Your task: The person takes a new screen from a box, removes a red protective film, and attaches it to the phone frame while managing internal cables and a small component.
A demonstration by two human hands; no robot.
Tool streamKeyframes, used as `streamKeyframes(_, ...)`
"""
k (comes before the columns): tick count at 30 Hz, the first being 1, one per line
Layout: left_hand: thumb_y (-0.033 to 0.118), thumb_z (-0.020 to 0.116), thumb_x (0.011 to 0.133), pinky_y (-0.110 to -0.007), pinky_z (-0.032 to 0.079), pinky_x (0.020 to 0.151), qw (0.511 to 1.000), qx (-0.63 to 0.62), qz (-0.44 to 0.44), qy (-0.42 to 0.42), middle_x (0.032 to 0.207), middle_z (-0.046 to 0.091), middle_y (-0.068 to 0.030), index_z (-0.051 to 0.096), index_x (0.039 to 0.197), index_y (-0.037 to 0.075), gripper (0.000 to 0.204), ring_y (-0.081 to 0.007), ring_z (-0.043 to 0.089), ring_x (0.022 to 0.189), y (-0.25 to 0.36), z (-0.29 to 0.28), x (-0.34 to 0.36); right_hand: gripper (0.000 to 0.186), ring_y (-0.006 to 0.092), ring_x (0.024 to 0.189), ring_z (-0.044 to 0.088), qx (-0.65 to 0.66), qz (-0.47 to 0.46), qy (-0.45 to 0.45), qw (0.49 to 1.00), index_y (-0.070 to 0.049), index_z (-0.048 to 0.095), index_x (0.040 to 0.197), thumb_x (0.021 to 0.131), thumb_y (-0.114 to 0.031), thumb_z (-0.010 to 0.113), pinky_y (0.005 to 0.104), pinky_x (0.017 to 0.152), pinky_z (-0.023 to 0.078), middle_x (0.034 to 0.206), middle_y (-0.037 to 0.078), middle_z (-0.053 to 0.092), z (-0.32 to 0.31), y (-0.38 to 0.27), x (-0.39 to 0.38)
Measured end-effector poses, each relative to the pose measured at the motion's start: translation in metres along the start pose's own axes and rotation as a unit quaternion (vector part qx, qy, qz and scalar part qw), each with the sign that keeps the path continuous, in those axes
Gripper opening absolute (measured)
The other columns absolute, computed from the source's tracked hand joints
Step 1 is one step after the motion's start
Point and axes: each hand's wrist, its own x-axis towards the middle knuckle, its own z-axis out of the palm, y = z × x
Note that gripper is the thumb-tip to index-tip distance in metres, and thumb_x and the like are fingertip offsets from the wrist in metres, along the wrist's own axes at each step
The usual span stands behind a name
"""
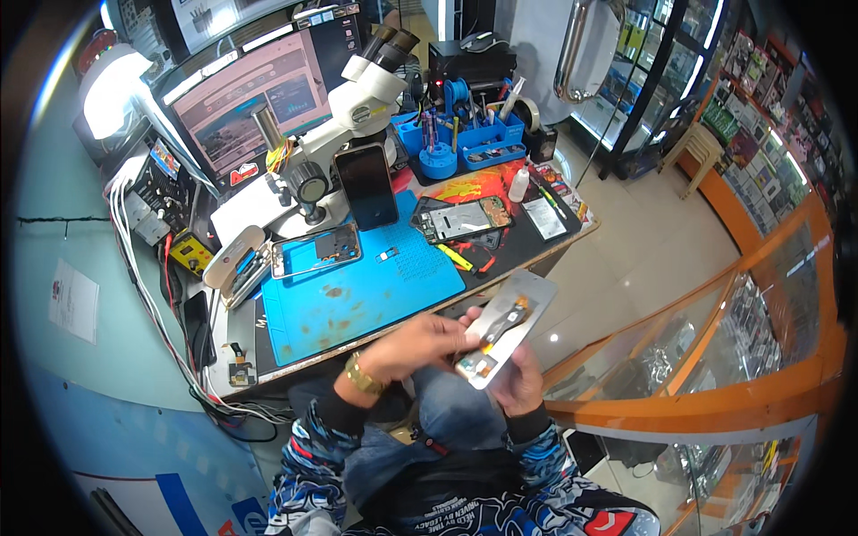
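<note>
I hold an opened phone body [509, 326], silver with its insides showing, over my lap just off the bench's near edge. My right hand [517, 380] grips its lower end from beneath. My left hand [418, 347], with a gold watch at the wrist, rests on the phone's inner parts, fingertips pinched at a dark piece near the middle. Whether a tool is in those fingers is not visible.
A blue work mat [357, 295] lies on the bench with another opened phone frame [315, 250], a dark phone [368, 186] leaning upright, and a disassembled phone [461, 219]. A microscope [353, 107], monitor [246, 103], blue tool organiser [469, 143] and cables [143, 268] stand behind. A glass display counter [715, 357] runs along the right.
</note>
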Motion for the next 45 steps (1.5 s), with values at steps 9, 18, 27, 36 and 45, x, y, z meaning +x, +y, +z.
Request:
streamKeyframes(9,0.034,0.083,0.076,-0.045,0.052,0.096,0.615,0.652,0.343,0.282,0.115,0.072,-0.0149,0.066,0.127,0.008,0.059,-0.0347,0.065,0.113,0.071,-0.082,0.121,0.077,0.0385,0.135,0.050,0.017,-0.116,0.097,0.988,-0.012,0.036,0.155,0.092,-0.030,0.076,0.0520,0.112,0.043,0.144,0.016,0.053,-0.014,-0.016,0.020)
streamKeyframes(18,0.039,0.084,0.066,-0.045,0.055,0.091,0.717,0.650,0.185,0.174,0.111,0.072,-0.0199,0.061,0.134,0.008,0.078,-0.0375,0.068,0.104,0.096,-0.084,0.146,0.064,0.0288,0.125,0.058,-0.075,-0.124,0.195,0.970,-0.014,0.034,0.154,0.099,-0.019,0.066,0.0486,0.099,0.051,0.139,0.010,0.057,-0.007,-0.025,0.021)
streamKeyframes(27,0.034,0.085,0.074,-0.039,0.052,0.096,0.844,0.362,0.309,0.247,0.122,0.068,-0.0163,0.051,0.144,0.007,0.083,-0.0282,0.066,0.112,0.082,-0.071,0.040,0.064,0.0228,0.123,0.058,-0.058,-0.157,0.184,0.969,-0.014,0.034,0.154,0.098,-0.013,0.066,0.0441,0.100,0.049,0.140,0.009,0.054,0.023,-0.012,0.051)
streamKeyframes(36,0.032,0.090,0.073,-0.047,0.051,0.107,0.890,-0.189,0.385,0.155,0.141,0.057,-0.0210,0.039,0.148,-0.001,0.097,-0.0317,0.061,0.126,-0.021,-0.055,-0.081,0.088,0.0259,0.133,0.050,-0.207,-0.096,0.023,0.973,-0.004,0.029,0.156,0.084,0.000,0.080,0.0388,0.109,0.045,0.149,0.013,0.046,0.091,0.036,0.038)
streamKeyframes(45,0.001,0.083,0.073,-0.045,0.048,0.111,0.871,-0.199,0.407,0.188,0.149,0.047,-0.0209,0.024,0.160,0.002,0.105,-0.0302,0.051,0.136,-0.052,-0.066,-0.124,0.109,0.0280,0.137,0.047,-0.301,0.003,-0.087,0.950,-0.002,0.008,0.163,0.082,0.005,0.080,0.0412,0.109,0.046,0.152,0.017,0.040,0.123,0.068,0.027)
